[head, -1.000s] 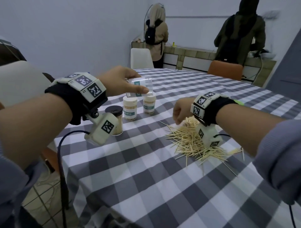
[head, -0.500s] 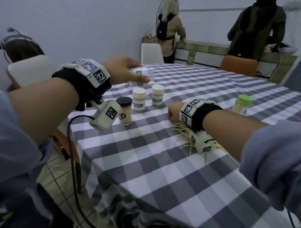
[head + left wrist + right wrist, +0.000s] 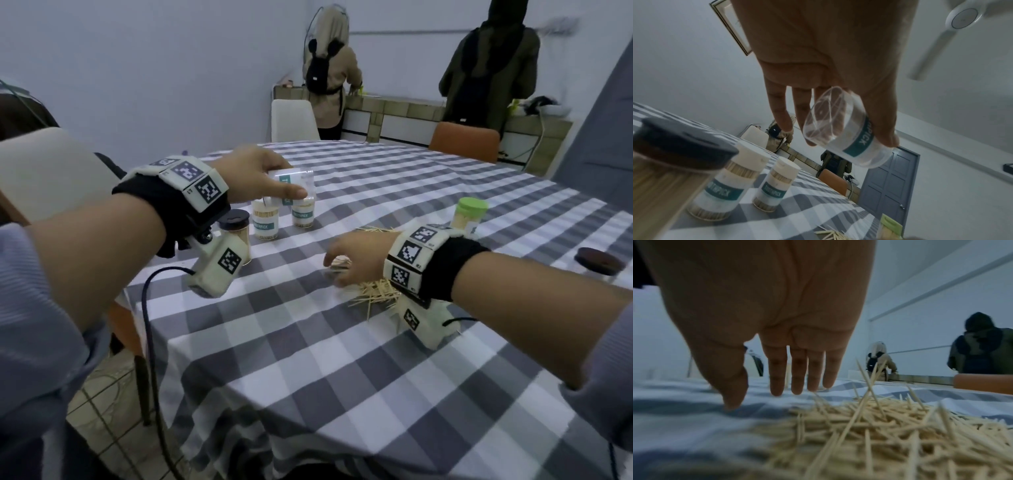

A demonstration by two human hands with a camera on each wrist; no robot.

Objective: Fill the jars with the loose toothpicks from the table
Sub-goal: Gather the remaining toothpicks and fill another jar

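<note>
My left hand (image 3: 257,178) grips an empty clear jar (image 3: 295,185) with a teal label, tilted in the air above two white-lidded jars (image 3: 264,221) (image 3: 303,214) packed with toothpicks. In the left wrist view the jar (image 3: 842,129) sits between thumb and fingers of the left hand (image 3: 828,56), and nothing shows inside it. My right hand (image 3: 356,257) hovers low at the left edge of the loose toothpick pile (image 3: 375,291). From the right wrist, the right hand's (image 3: 777,321) fingers hang straight and apart just beyond the pile (image 3: 879,426), holding nothing I can see.
A black-lidded jar (image 3: 236,233) stands left of the white-lidded pair, a green-lidded jar (image 3: 469,214) behind my right wrist. A dark loose lid (image 3: 597,260) lies far right. White chair (image 3: 293,120) and orange chair (image 3: 464,140) line the far edge; two people stand at the back counter.
My right hand has slid left off the pile's middle to its left edge, and its curled fingers have straightened. My left hand still holds the empty jar over the white-lidded jars.
</note>
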